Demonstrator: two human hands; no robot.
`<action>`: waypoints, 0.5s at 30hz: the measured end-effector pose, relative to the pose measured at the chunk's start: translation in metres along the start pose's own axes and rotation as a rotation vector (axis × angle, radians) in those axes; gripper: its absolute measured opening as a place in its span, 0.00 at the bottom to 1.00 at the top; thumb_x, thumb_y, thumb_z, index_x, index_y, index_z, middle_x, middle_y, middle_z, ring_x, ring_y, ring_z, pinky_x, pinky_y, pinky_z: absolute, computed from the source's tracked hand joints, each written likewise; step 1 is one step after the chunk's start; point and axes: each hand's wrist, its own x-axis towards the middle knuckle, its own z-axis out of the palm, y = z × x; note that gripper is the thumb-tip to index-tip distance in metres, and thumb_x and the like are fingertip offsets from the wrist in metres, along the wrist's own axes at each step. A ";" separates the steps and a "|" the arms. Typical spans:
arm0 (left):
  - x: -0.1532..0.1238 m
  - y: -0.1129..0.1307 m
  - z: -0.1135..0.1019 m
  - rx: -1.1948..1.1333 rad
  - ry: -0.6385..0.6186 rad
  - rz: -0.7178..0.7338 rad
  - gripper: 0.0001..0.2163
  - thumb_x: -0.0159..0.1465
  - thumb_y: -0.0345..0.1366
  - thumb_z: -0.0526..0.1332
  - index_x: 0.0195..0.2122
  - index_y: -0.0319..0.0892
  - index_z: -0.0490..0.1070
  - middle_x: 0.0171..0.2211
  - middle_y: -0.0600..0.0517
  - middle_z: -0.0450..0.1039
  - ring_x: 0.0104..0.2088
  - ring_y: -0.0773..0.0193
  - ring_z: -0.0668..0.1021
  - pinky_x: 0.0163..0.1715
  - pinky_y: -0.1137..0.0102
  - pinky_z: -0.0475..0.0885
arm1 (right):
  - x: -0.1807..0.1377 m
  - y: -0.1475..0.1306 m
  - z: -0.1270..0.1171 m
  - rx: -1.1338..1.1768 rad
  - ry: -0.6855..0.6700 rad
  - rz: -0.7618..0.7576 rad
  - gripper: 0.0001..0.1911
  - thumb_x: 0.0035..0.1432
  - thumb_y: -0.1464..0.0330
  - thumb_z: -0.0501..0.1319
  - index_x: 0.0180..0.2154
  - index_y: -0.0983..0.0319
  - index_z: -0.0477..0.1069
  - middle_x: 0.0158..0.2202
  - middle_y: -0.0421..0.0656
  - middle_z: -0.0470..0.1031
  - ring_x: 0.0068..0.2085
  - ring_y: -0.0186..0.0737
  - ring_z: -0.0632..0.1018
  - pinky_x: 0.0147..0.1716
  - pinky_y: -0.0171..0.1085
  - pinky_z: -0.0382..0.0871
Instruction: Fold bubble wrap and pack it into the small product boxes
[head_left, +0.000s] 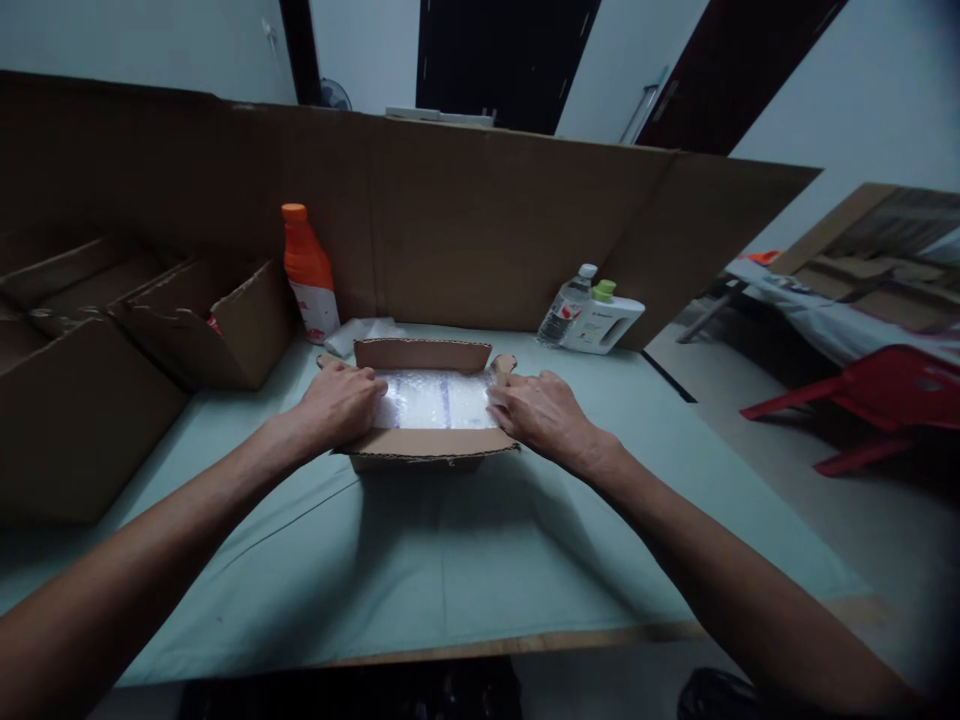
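Observation:
A small cardboard box point(420, 443) stands on the cloth-covered table with its flaps open. Inside lies a white package in bubble wrap point(431, 400), with thin bluish lines across it. My left hand point(343, 400) is closed at the package's left end, fingers curled over the box's edge. At the opposite end my right hand point(541, 412) is closed too, its fingertips pinching the wrap beside the right flap. Some fingertips of both hands are hidden in the box.
An orange bottle point(309, 270) stands behind to the left, near open cartons point(225, 330). At the back right are a clear bottle point(568, 308) and a white jug point(604, 325). A tall cardboard panel point(480, 230) closes off the back. A red chair point(892, 405) stands to the right.

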 end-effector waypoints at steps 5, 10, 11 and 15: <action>-0.001 0.007 -0.001 0.004 0.029 -0.042 0.11 0.61 0.29 0.54 0.35 0.38 0.77 0.36 0.40 0.80 0.36 0.49 0.81 0.38 0.58 0.66 | 0.001 -0.004 -0.001 0.002 -0.049 -0.021 0.18 0.69 0.70 0.51 0.39 0.67 0.79 0.43 0.58 0.80 0.41 0.48 0.80 0.40 0.43 0.56; 0.001 0.012 0.006 0.008 0.079 -0.061 0.11 0.62 0.28 0.53 0.34 0.37 0.77 0.34 0.37 0.79 0.40 0.46 0.80 0.42 0.54 0.65 | 0.012 -0.014 -0.009 -0.016 -0.133 -0.044 0.16 0.62 0.79 0.53 0.38 0.69 0.80 0.37 0.59 0.82 0.41 0.52 0.80 0.42 0.45 0.55; 0.001 0.012 0.007 0.005 0.090 -0.064 0.11 0.62 0.28 0.54 0.34 0.37 0.77 0.34 0.36 0.79 0.42 0.45 0.79 0.43 0.53 0.65 | 0.013 -0.013 -0.008 -0.012 -0.127 -0.043 0.16 0.62 0.79 0.53 0.38 0.70 0.80 0.37 0.60 0.81 0.41 0.52 0.80 0.42 0.45 0.55; -0.005 0.005 0.005 -0.019 0.101 -0.062 0.10 0.61 0.30 0.56 0.33 0.38 0.78 0.35 0.38 0.79 0.43 0.44 0.78 0.45 0.52 0.67 | 0.011 -0.002 -0.003 0.053 -0.055 -0.024 0.16 0.68 0.71 0.52 0.43 0.68 0.79 0.39 0.57 0.82 0.40 0.50 0.80 0.39 0.42 0.56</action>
